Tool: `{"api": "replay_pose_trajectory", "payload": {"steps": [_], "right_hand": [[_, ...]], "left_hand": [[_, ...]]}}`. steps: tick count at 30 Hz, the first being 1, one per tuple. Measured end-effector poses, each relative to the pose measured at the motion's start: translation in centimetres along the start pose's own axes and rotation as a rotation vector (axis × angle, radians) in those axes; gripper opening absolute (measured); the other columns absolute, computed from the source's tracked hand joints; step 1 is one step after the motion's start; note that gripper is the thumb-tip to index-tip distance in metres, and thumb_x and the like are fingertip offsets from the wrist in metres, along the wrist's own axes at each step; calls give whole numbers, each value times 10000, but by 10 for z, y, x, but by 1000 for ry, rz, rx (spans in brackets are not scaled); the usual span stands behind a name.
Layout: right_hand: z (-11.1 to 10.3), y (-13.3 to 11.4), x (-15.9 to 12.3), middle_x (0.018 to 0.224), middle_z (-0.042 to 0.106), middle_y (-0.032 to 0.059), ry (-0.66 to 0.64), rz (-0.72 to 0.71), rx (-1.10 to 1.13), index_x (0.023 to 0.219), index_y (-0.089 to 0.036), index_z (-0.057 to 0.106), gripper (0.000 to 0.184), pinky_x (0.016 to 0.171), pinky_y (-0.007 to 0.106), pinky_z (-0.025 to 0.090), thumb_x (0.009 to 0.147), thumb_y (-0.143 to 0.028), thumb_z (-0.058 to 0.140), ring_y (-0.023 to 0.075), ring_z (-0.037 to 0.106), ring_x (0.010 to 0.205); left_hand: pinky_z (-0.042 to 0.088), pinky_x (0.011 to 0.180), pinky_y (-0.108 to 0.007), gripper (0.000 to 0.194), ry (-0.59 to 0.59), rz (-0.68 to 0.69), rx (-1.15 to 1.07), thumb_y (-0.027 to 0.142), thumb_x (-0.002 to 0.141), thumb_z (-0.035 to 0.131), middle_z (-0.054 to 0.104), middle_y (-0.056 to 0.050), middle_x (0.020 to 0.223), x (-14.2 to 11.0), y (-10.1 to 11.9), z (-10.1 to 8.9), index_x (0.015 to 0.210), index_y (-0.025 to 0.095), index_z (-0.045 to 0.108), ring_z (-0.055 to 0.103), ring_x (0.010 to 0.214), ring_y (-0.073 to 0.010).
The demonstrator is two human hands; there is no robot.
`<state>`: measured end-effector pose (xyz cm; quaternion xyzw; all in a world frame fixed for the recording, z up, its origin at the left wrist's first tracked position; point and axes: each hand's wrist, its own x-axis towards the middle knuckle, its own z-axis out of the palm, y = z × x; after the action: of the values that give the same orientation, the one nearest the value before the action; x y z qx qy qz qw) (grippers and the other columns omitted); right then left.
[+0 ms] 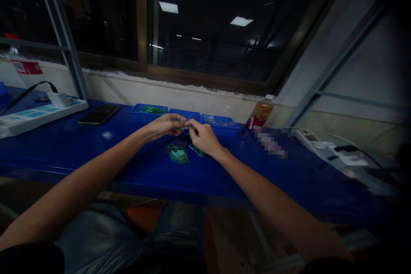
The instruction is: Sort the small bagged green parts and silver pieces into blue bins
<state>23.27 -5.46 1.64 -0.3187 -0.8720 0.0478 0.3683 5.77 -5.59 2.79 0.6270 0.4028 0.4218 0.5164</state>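
My left hand (168, 126) and my right hand (204, 137) meet above the blue table, fingers closed in a pinch. Between them is a small greenish plastic bag (183, 128), mostly covered by the fingers; its contents cannot be made out. Below the hands lies a green plastic bag (178, 154) with several pale, slim pieces in it. Another green bag (196, 150) rests beside it, partly behind my right wrist. Just beyond the hands stand three blue bins in a row: the left bin (137, 116) holds green pieces, the right bin (226, 130) clear plastic, and the middle bin (181, 114) is partly hidden.
On the left are a phone (99, 114), a white power strip (41, 117) with a plugged-in charger (59, 99), and a red-capped bottle (27, 66). To the right stand a drink bottle (260, 113) and another power strip (330, 152) with cables. A window wall closes the back.
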Motion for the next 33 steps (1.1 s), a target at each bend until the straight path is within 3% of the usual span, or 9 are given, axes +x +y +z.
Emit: {"api": "replay_pose_trajectory", "payload": {"steps": [3, 6, 11, 16, 20, 23, 27, 30, 33], "right_hand": [[3, 4, 1, 502, 492, -52, 13, 119, 139, 973, -191, 503, 186, 487, 212, 311, 801, -196, 430, 99, 448, 448], [6, 7, 3, 507, 500, -43, 2, 265, 350, 877, -181, 512, 200, 467, 202, 331, 804, -362, 468, 98, 474, 453], [6, 7, 7, 488, 520, -2, -68, 529, 733, 697, -161, 530, 435, 393, 193, 287, 799, -552, 369, 93, 476, 419], [7, 8, 7, 500, 513, -27, -8, 591, 808, 685, -168, 520, 223, 395, 187, 277, 729, -386, 519, 82, 457, 419], [7, 14, 7, 450, 406, -62, 157, 434, 493, 702, -167, 546, 149, 391, 202, 210, 743, -305, 505, 64, 326, 379], [2, 15, 6, 411, 326, -67, 219, 284, 207, 732, -160, 593, 173, 408, 224, 198, 769, -294, 490, 76, 292, 377], [-2, 6, 3, 487, 479, -31, 201, 122, 33, 838, -159, 639, 204, 481, 227, 303, 796, -272, 474, 98, 426, 445], [0, -1, 1, 598, 565, -4, 155, 34, 38, 891, -165, 640, 217, 542, 224, 354, 788, -214, 455, 109, 487, 520], [-1, -3, 1, 602, 547, -17, 149, 11, 55, 961, -173, 618, 292, 556, 219, 361, 734, -133, 439, 108, 489, 528]], "left_hand": [[423, 583, -248, 552, 161, 211, 166, 196, 716, 611, 542, 15, 671, 5, -3, -7, 1212, 153, 372, 519, 570, -98], [419, 619, -249, 419, 266, 426, 380, 209, 717, 599, 561, -5, 719, 9, -5, -14, 1107, 137, 463, 536, 653, -117], [428, 702, -269, 103, 168, 617, 658, 169, 729, 552, 590, -32, 831, 3, 1, -10, 830, 148, 558, 543, 794, -143], [369, 900, -350, 211, 117, 782, 883, 80, 711, 494, 515, -67, 1013, 1, -1, -3, 865, 168, 609, 474, 998, -181], [307, 968, -375, 263, 180, 653, 858, 95, 702, 492, 486, -78, 1057, 3, -3, -3, 902, 182, 639, 423, 1069, -212], [380, 861, -352, 240, 143, 359, 595, 311, 796, 457, 577, -73, 922, 3, 1, -4, 847, 171, 646, 497, 953, -217], [407, 615, -274, 474, 62, -33, 162, 537, 807, 369, 616, -81, 806, 2, 2, -3, 817, 136, 621, 539, 661, -148], [400, 584, -236, 292, 64, -36, 55, 418, 760, 534, 603, -55, 768, 2, 1, -2, 800, 132, 576, 521, 588, -98], [406, 571, -227, 174, 196, 57, 152, 266, 729, 578, 580, -24, 725, 4, 4, -11, 843, 140, 540, 517, 558, -87]]}}
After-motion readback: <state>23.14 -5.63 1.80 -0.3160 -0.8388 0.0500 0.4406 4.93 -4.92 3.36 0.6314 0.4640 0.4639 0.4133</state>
